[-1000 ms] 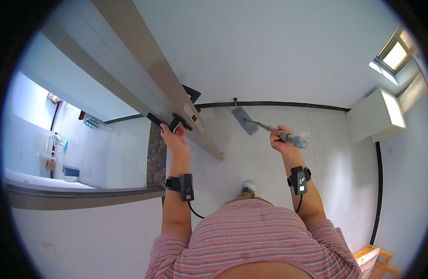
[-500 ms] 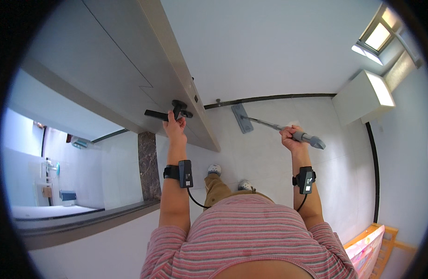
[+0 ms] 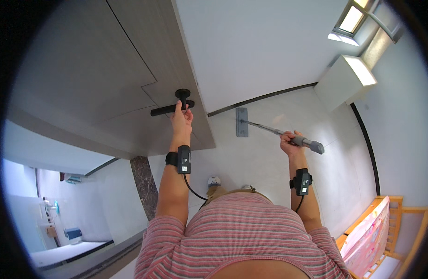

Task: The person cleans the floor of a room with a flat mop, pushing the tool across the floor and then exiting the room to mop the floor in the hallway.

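The left hand (image 3: 181, 122) curls loosely around the black door handle (image 3: 162, 110), left; the right hand (image 3: 292, 143) closes around the grey mop (image 3: 265, 128), right, its head on the far floor (image 3: 265, 162). Wrist-box labels (image 3: 184, 169) are too small to read.

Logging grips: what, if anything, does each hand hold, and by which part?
Left hand: black door handle, near its pivot. Right hand: mop, near the top of its pole.

The grey-brown wooden door (image 3: 107, 79) has swung round, showing its broad face; the flat grey rectangular mop head (image 3: 242, 130), slanted before, now lies lengthwise in view.
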The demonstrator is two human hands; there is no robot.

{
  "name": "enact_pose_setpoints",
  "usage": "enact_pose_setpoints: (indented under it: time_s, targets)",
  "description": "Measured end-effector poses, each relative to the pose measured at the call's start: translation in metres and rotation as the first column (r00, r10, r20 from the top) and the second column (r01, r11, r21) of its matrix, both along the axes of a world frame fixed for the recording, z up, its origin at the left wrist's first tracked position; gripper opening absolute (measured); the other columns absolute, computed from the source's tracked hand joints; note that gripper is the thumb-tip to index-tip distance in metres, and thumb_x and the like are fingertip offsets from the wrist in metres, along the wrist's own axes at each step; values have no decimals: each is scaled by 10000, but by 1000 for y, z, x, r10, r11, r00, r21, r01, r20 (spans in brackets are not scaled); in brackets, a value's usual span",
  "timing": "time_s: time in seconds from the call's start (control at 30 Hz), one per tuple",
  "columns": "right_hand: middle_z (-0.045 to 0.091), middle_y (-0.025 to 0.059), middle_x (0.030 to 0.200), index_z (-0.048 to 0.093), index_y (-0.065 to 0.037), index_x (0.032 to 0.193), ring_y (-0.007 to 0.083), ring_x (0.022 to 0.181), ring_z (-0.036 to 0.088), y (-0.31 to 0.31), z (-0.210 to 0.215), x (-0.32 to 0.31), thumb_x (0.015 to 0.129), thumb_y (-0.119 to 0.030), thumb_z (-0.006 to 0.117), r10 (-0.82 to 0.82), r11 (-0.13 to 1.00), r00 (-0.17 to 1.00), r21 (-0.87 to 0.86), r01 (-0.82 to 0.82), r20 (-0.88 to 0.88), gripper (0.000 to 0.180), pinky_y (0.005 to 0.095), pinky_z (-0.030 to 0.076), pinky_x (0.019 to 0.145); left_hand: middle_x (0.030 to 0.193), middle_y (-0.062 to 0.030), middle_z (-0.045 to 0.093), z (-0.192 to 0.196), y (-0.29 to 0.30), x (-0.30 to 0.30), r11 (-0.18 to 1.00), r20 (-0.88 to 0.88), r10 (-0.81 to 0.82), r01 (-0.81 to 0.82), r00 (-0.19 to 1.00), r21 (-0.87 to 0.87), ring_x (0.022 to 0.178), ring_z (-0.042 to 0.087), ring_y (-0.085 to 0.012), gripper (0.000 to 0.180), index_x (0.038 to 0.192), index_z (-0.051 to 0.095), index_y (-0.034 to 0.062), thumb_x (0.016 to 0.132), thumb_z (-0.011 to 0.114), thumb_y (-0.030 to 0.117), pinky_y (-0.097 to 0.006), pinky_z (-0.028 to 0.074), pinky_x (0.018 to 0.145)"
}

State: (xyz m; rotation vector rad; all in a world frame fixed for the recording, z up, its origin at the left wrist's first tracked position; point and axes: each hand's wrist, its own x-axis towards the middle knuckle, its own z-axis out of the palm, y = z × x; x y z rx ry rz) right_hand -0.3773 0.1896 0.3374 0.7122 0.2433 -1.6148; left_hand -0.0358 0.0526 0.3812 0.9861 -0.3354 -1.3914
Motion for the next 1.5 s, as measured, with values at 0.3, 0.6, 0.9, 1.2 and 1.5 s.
enact_pose_setpoints:
  time_s: [0.3,0.6,0.9,1.2,1.5]
  targets:
    - [469,93,593,408,-26,669,142,437,449,-15,12,20,622,-133,524,69,997,997,-33,-70,-24,165,218,311,405,582,21,459,7,-69,-18,991,-106,-51,64,993,118,515,446,-67,231,632,470,83,668,621,254,-198,360,468]
    - [454,84,579,396,-22,652,133,414,422,-31,23,59,619,-133,510,69,997,982,35,-64,-173,163,207,280,379,603,21,460,7,-127,-15,981,-103,-129,142,986,135,529,440,-65,225,646,472,84,687,605,261,-195,361,504]
    - [460,88,575,382,-32,645,139,409,427,-28,26,62,616,-115,502,34,999,992,8,-34,-123,149,210,314,389,626,24,459,7,-168,-21,968,-58,-189,196,980,159,576,441,-72,229,696,485,84,706,587,289,-200,357,526]
    - [450,75,588,392,-26,646,128,421,416,-26,19,56,611,-122,497,47,999,987,0,-48,-153,147,207,298,388,634,45,453,16,-181,-40,954,36,-220,207,975,218,592,423,-64,263,723,498,107,717,557,364,-215,348,585]
    - [476,73,590,418,-28,638,136,426,432,-31,22,52,623,-165,502,134,991,953,11,-136,-273,162,232,306,398,615,65,434,19,-181,-40,932,110,-307,276,945,233,559,392,-56,310,748,525,114,732,507,423,-213,313,558]
